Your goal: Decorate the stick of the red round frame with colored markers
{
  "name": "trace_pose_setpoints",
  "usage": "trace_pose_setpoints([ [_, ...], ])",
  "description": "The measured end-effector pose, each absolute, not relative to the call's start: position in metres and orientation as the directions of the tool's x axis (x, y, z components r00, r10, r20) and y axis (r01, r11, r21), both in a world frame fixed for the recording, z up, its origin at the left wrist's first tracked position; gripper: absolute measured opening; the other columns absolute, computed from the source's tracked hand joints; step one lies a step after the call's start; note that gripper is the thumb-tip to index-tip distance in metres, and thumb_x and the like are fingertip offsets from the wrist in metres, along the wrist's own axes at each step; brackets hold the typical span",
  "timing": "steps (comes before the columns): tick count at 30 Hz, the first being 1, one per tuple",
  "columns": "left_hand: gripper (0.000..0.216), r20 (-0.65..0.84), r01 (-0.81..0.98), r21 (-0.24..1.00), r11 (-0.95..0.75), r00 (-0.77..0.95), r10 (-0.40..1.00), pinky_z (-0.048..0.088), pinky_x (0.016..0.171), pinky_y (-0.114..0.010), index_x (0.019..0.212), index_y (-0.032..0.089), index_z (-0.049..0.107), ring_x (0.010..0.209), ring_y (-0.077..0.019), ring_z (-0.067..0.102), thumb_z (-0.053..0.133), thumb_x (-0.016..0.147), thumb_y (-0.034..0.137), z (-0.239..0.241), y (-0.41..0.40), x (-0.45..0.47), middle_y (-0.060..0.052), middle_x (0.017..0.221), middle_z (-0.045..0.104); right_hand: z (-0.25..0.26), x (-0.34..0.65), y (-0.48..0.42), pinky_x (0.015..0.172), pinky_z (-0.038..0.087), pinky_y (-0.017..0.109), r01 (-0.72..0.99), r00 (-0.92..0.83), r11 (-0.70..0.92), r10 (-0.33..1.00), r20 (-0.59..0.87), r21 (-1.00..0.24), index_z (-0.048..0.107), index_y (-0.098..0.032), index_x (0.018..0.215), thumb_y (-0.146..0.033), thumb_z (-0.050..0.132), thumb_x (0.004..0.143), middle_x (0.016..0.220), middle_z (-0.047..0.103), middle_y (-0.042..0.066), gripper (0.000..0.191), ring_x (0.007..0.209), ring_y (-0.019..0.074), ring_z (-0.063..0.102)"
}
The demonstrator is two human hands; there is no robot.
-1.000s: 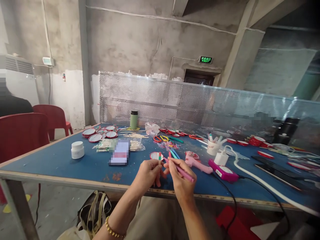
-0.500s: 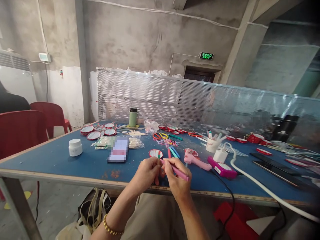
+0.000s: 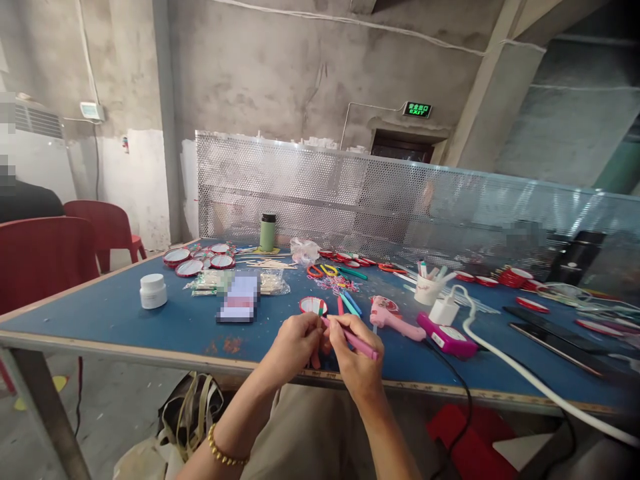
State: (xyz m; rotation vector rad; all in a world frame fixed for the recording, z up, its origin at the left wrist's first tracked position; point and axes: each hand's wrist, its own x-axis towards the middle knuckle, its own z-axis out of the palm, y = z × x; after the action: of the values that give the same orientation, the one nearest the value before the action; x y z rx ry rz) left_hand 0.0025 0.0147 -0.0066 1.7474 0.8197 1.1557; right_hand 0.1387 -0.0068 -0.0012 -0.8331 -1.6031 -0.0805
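My right hand [image 3: 361,363] is closed around a pink marker pen [image 3: 361,345], its tip end pointing left toward my other fingers. My left hand [image 3: 295,343] is closed in a pinch close by; what it grips is mostly hidden, though a small green and red strip [image 3: 321,309] shows above its fingertips. Just beyond the hands lies a round, red-rimmed white disc [image 3: 311,305]. Blue and teal pens [image 3: 351,303] and a red one [image 3: 341,305] rest beside it. A pink glue gun [image 3: 397,321] lies to the right of my right hand.
On the blue table [image 3: 115,330] are a phone [image 3: 239,300], a white jar [image 3: 153,291], bagged sticks [image 3: 273,283], red-rimmed discs [image 3: 190,268], a pen cup [image 3: 427,290] and a purple box [image 3: 447,335]. A white cable [image 3: 520,373] crosses the right side. A perforated metal screen [image 3: 280,180] stands behind.
The camera view has shifted slightly. Both hands stay almost in the same place, with the pink marker pen still in my right hand.
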Motion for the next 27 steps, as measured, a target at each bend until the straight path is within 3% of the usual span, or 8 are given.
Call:
trace_pose_setpoints([
  [27,0.027,0.357,0.076,0.912,-0.404,0.341,0.870,0.036,0.042,-0.017,0.068,0.017,0.055,0.042,-0.0086,0.056,0.049,0.089,0.034,-0.0023,0.0114,0.0017,0.002,0.058,0.060,0.0013,0.1379,-0.0080,0.059,0.048,0.022,0.577,0.009,0.722,0.461,0.887,-0.381,0.066,-0.019,0.079,-0.023,0.055,0.094,0.066,0.069,0.000,0.019,0.057,0.0130,0.065],
])
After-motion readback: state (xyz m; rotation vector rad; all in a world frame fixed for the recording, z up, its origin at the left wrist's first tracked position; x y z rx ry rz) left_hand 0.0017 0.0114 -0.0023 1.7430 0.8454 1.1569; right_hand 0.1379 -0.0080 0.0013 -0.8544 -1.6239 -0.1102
